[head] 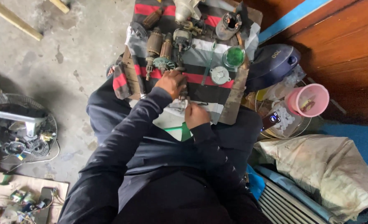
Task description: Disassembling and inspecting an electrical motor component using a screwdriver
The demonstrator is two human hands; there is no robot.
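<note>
On the striped cloth [200, 56], left hand [171, 83] clamped on a small dark metal part [183, 92], right hand [196, 115] fingers curled, grip unclear.

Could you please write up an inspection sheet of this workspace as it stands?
Surface: wooden board on the lap, covered by a striped cloth.
Job's things: small metal part under both hands.
Clutter: rusty motor armatures, green lid, round metal cap.
Hands: left hand closed on the part; right hand beside it, grip unclear.
Cables: loose wire by the fan parts on the floor.
Surroundings: pink cup, dark blue fan cover, concrete floor.
</note>
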